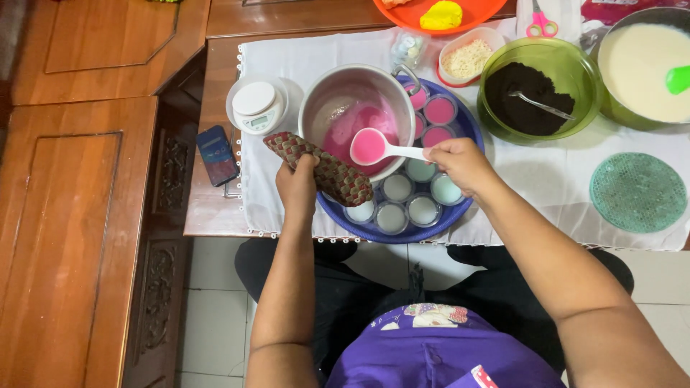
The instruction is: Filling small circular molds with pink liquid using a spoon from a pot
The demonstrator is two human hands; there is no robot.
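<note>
Far left, 9 o'clock: a phone (216, 155) lies flat on the wood table (215, 208), just off the edge of the white cloth (546, 187). Beside it, around 10 o'clock, a small white kitchen scale (256, 105).

Left hand (297, 188) is closed on a patterned pot holder (321, 167), pressing it against the near-left rim of the metal pot (357, 115). The pot sits tilted on the blue tray (460, 208), with pink liquid (359, 129) pooled in its lower side.

Right hand (460, 164) pinches the handle end of a white ladle (381, 147). The ladle's long axis runs 3 to 9 o'clock; its bowl is full of pink and hangs over the pot's near rim, so the load lies at 9 o'clock from the grip. The right hand is the nearer one to the small cups (406, 201), which sit at 6 to 7 o'clock from the ladle bowl, white-filled, close under it. Pink-filled cups (438, 111) lie at 1 o'clock, partly hidden behind the pot. Pot rim and the ladle shaft stand between bowl and pink cups; nothing blocks the white ones.

Rightwards: tub of pale crumbs (467, 59), green bowl of dark crumbs (539, 90) with a spoon in it, big pan of cream batter (643, 68), round green mat (637, 192) at 3 o'clock. Top edge: orange plate (402, 14), pink scissors (540, 25).
</note>
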